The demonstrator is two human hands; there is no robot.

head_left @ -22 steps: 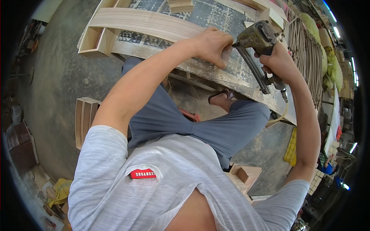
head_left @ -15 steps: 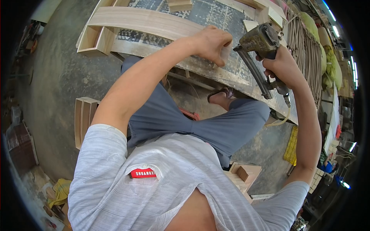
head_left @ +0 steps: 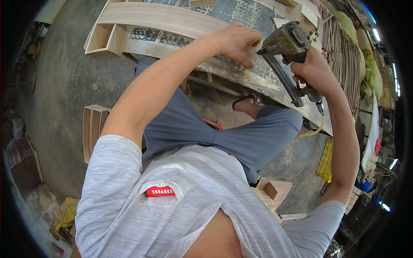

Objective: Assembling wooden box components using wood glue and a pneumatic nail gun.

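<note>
My right hand (head_left: 312, 71) is wrapped round the handle of a worn air nail gun (head_left: 286, 41). The gun's nose points left and sits right by the fingers of my left hand (head_left: 241, 45); I cannot tell whether it touches anything. My left hand is closed, thumb below and fingers curled above, on a pale wooden piece (head_left: 254, 53) that mostly hides behind it. Past my left forearm, a long pale wooden board (head_left: 163, 18) runs toward this hand. A box-like wooden frame (head_left: 112, 41) stands at the board's left end.
The stained workbench (head_left: 258, 81) carries wood offcuts (head_left: 202, 3) at its far side. An air hose (head_left: 316, 131) hangs from the gun. Wooden boxes (head_left: 95, 131) stand on the floor at left, and a yellow crate (head_left: 325, 161) at right. Bundled rods (head_left: 342, 60) lie beyond the gun.
The nail gun has shifted slightly left, so its nose is closer to my left hand. My left hand keeps its grip, and the view has tilted a little.
</note>
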